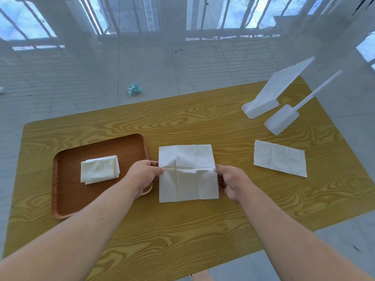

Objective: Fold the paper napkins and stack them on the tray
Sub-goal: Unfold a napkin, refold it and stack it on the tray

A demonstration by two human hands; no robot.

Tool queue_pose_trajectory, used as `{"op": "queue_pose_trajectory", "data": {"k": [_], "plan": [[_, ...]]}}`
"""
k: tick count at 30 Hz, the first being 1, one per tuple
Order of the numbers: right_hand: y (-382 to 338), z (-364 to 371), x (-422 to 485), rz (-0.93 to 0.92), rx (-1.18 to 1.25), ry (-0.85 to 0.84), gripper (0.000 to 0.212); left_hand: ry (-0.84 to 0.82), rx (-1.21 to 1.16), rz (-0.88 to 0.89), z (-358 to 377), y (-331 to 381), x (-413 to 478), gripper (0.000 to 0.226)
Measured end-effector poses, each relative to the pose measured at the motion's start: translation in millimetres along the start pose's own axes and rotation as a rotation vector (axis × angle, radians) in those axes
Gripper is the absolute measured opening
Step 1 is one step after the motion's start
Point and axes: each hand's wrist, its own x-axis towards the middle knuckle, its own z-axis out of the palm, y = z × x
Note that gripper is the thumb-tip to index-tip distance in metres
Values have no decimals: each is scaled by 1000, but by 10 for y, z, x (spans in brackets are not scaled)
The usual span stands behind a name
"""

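Note:
A white paper napkin (187,157) lies unfolded in the middle of the wooden table (182,230). My left hand (143,175) pinches its left edge and my right hand (231,182) pinches its right edge, both at the middle crease, which is raised slightly. To the left stands a brown tray (67,201) holding a small stack of folded napkins (99,169). Another flat napkin (280,158) lies on the table to the right, untouched.
Two white plastic stands (261,108) (281,121) with upright panels sit at the table's far right. A crumpled blue and white wrapper (134,89) lies on the tiled floor beyond the table. The tray's near right corner is under my left wrist.

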Motion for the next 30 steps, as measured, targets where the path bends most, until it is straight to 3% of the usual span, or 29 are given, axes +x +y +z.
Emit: {"op": "queue_pose_trajectory", "data": {"k": [4, 8, 13, 21, 30], "plan": [[23, 116, -28, 67, -82, -87, 21, -81, -22, -47, 11, -25, -48, 15], [-14, 142, -28, -27, -125, -35, 11, -32, -11, -17, -9, -2, -82, 9], [-136, -17, -29, -147, -82, 12, 16, -4, -8, 94, -105, 95, -89, 9], [-179, 2, -84, -125, -182, -140, 18, -156, 16, 116, -30, 163, -160, 10], [-233, -97, -105, -164, -11, -216, 23, -203, -85, 138, -70, 184, -209, 26]]}}
